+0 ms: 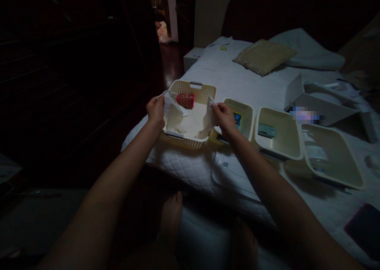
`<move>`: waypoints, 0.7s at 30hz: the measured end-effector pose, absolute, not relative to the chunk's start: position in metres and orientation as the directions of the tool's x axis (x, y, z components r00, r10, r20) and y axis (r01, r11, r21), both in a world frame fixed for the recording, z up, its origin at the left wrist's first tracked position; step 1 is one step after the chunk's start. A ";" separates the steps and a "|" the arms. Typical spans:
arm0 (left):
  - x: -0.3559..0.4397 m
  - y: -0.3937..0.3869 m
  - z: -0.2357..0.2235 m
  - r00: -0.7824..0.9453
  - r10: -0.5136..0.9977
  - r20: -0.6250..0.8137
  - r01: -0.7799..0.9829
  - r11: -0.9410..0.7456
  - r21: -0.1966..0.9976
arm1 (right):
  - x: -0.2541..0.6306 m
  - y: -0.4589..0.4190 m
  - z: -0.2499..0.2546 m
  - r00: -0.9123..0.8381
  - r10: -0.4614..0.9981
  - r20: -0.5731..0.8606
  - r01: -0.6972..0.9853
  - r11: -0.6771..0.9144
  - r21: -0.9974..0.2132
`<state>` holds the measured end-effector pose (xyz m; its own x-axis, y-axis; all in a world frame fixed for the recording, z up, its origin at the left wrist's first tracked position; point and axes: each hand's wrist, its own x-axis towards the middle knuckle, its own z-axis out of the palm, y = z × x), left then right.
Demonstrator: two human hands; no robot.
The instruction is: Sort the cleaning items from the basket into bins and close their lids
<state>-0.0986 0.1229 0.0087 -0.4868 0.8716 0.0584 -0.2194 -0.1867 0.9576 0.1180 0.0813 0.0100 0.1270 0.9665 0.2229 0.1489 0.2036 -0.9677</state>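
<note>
My left hand [156, 111] is closed on the edge of a thin white cloth [172, 108], which hangs down over a cream perforated basket [211, 91]. My right hand [223, 116] pinches white material at the basket's right side. Whether both hands hold one piece or two I cannot tell in the dim light. Inside the basket, behind the cloth, lies a red cylindrical container [185, 101]. The basket stands on the bed's left edge, with dark handles at its front and back.
Three cream bins stand right of the basket: one with a blue item [237, 119], one with a folded greenish item [266, 130], one with a clear bottle [316, 153]. A translucent lid [228, 171] lies before them. Behind are a pillow [264, 57] and an open box [326, 104].
</note>
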 end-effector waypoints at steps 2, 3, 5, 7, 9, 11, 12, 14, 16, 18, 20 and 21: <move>-0.093 0.120 0.010 -0.442 0.894 0.077 -0.195 -0.179 0.964 | 0.116 0.081 0.010 0.098 0.964 0.246 0.164 0.229 -0.960; -0.089 0.117 0.011 -0.412 0.908 0.080 -0.184 -0.169 0.968 | 0.115 0.080 0.011 0.081 0.964 0.252 0.166 0.236 -0.957; -0.080 0.111 0.014 -0.331 0.941 0.071 -0.165 -0.132 0.977 | 0.112 0.079 0.011 0.027 0.968 0.248 0.168 0.240 -0.956; -0.071 0.104 0.017 -0.236 0.970 0.052 -0.144 -0.088 0.986 | 0.111 0.078 0.010 -0.035 0.971 0.236 0.181 0.238 -0.954; -0.063 0.098 0.017 -0.150 0.988 0.038 -0.121 -0.056 0.991 | 0.111 0.077 0.009 -0.061 0.968 0.245 0.233 0.253 -0.939; -0.057 0.094 0.014 -0.075 0.997 0.031 -0.100 -0.038 0.994 | 0.113 0.076 0.007 -0.061 0.958 0.281 0.306 0.286 -0.908; -0.055 0.093 0.012 -0.038 0.999 0.028 -0.091 -0.031 0.995 | 0.114 0.075 0.006 -0.070 0.952 0.298 0.341 0.304 -0.890; -0.053 0.091 0.007 0.028 0.999 0.020 -0.075 -0.018 0.997 | 0.115 0.072 0.006 -0.118 0.943 0.311 0.391 0.332 -0.858; -0.052 0.091 0.002 0.074 0.997 0.010 -0.062 -0.005 0.998 | 0.117 0.070 0.006 -0.170 0.936 0.308 0.428 0.352 -0.833; -0.051 0.090 0.001 0.100 0.995 -0.009 -0.058 0.015 0.998 | 0.117 0.068 0.008 -0.203 0.930 0.308 0.451 0.368 -0.813; -0.050 0.089 0.002 0.121 0.992 -0.033 -0.064 0.041 0.997 | 0.117 0.065 0.010 -0.236 0.922 0.307 0.454 0.384 -0.804; -0.050 0.088 0.003 0.130 0.990 -0.046 -0.073 0.056 0.996 | 0.116 0.064 0.011 -0.256 0.918 0.302 0.451 0.390 -0.803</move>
<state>-0.0502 0.0883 0.0030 0.1301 0.9904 -0.0458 -0.0728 0.0556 0.9958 0.1163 0.0641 0.0115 -0.2561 0.9182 0.3023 0.4507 0.3901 -0.8029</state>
